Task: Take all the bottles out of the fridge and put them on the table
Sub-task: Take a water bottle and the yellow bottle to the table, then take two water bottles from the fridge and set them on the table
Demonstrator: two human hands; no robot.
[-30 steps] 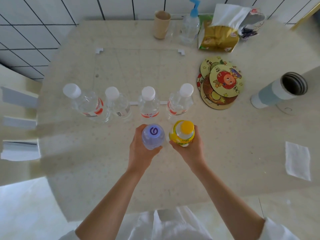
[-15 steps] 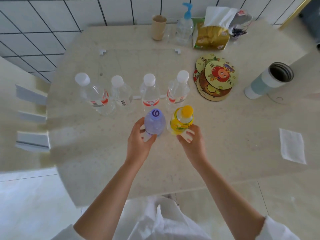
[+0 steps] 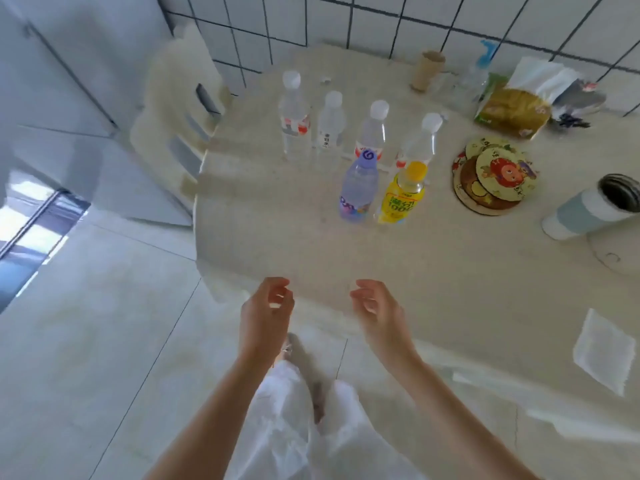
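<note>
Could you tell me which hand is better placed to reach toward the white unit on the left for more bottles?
Left, probably. The left hand is empty and nearer the white unit; the right hand, also empty, hangs over the table edge.
</note>
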